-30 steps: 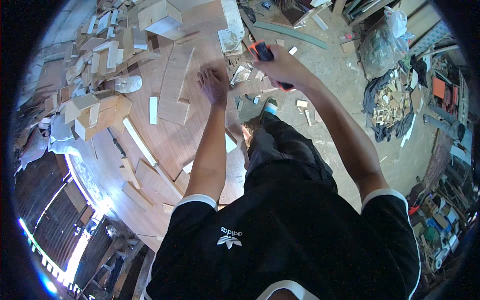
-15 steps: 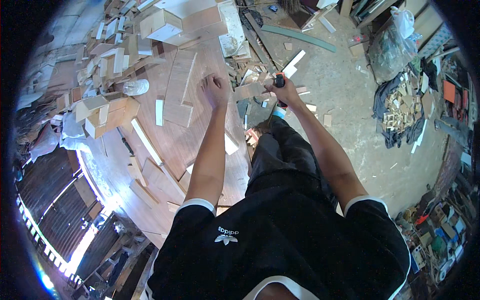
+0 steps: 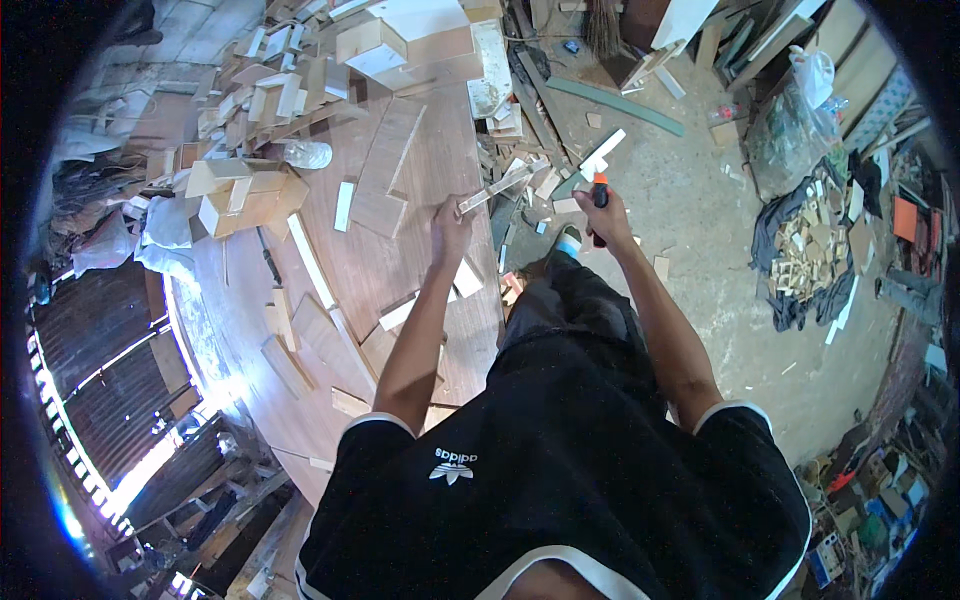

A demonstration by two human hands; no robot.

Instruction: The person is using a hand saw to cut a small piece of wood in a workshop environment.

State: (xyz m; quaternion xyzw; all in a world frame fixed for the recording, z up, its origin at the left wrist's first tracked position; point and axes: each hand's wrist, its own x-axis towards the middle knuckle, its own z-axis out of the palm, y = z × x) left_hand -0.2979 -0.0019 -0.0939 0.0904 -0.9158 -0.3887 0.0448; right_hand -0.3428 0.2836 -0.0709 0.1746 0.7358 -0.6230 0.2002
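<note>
My left hand (image 3: pixel 450 228) is closed on a narrow, light wooden strip (image 3: pixel 505 183) near the right edge of the wooden worktable (image 3: pixel 400 150). The strip slants up and rightward over the edge. My right hand (image 3: pixel 610 222) grips an upright orange-and-black tool (image 3: pixel 600 188) over the cluttered floor, to the right of the table; its exact kind is unclear. Left of my left hand lie a white strip (image 3: pixel 343 208) and flat boards (image 3: pixel 382 205). A small light block (image 3: pixel 468 278) lies beside my left forearm.
Wooden boxes (image 3: pixel 245 200), stacked offcuts (image 3: pixel 280 95) and a clear plastic bottle (image 3: pixel 307 155) crowd the table. On the floor are a green plank (image 3: pixel 615 104), a dark cloth with wood scraps (image 3: pixel 800 260) and a plastic bag (image 3: pixel 780 135). My foot (image 3: pixel 567 243) is beside the table.
My left hand has shifted from resting on the tabletop to holding the strip. My right hand has lowered and turned, so the orange-and-black tool is now upright. The view has shifted slightly.
</note>
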